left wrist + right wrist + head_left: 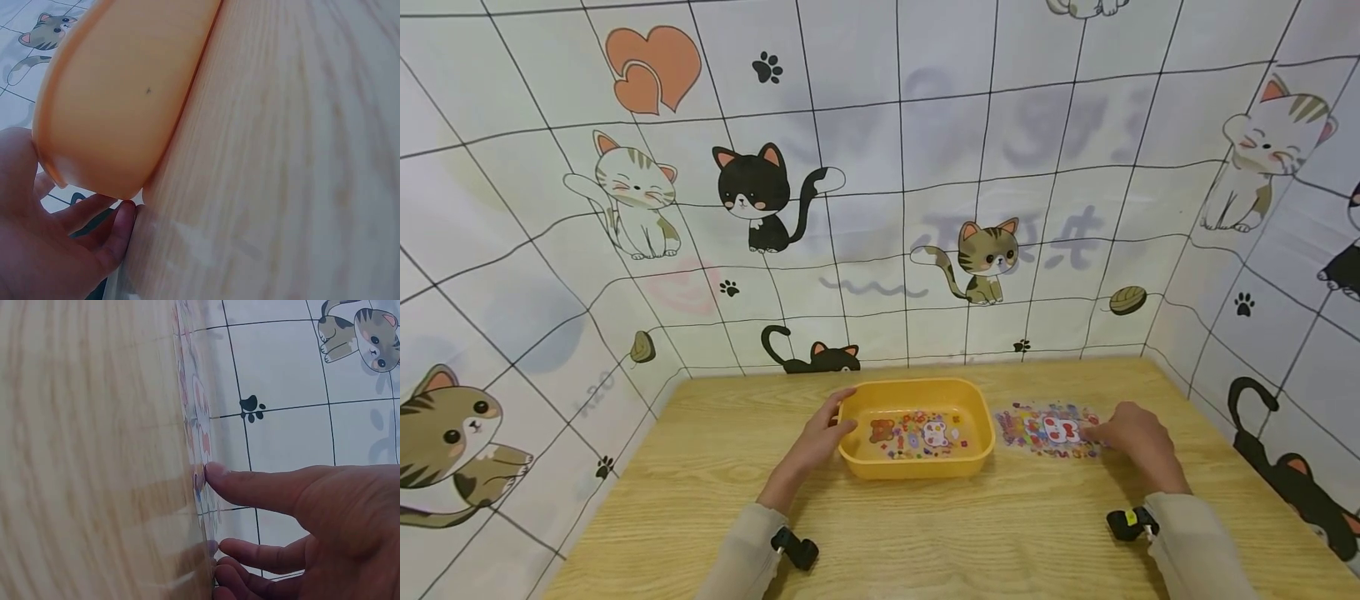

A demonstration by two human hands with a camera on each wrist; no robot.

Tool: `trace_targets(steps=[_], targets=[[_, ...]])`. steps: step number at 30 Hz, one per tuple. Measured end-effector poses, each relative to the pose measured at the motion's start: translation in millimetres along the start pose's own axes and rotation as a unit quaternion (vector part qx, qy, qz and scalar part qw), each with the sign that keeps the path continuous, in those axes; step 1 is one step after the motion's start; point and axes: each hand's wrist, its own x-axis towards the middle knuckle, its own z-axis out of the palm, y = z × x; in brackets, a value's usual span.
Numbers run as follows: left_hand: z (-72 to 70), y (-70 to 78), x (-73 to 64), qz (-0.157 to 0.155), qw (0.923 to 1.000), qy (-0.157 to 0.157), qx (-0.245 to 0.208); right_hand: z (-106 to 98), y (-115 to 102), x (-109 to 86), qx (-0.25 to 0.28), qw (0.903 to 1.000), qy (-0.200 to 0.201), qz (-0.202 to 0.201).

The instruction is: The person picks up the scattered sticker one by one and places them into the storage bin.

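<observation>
A yellow plastic tray with raised walls sits on the table. Inside lies a clear sheet of stickers with a brown bear and a white animal face. My left hand holds the tray's left end, thumb over the rim and fingers along the outside; the left wrist view shows the fingers against the tray's end wall. To the right of the tray, a second clear sticker sheet with a white and red character lies on the table. My right hand pinches its right end, with the thumb on top.
The wooden table meets a white tiled-pattern backdrop with cartoon cats at the back and both sides. A small black camera is worn on each wrist, left and right.
</observation>
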Motion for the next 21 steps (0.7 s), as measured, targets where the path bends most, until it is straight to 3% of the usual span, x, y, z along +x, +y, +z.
trace_targets(steps=[21], targets=[[1.2, -3.1, 0.4, 0.005, 0.9999, 0.011, -0.005, 3.2, 2.9, 1.3, -0.015, 0.9994, 0.031, -0.001]])
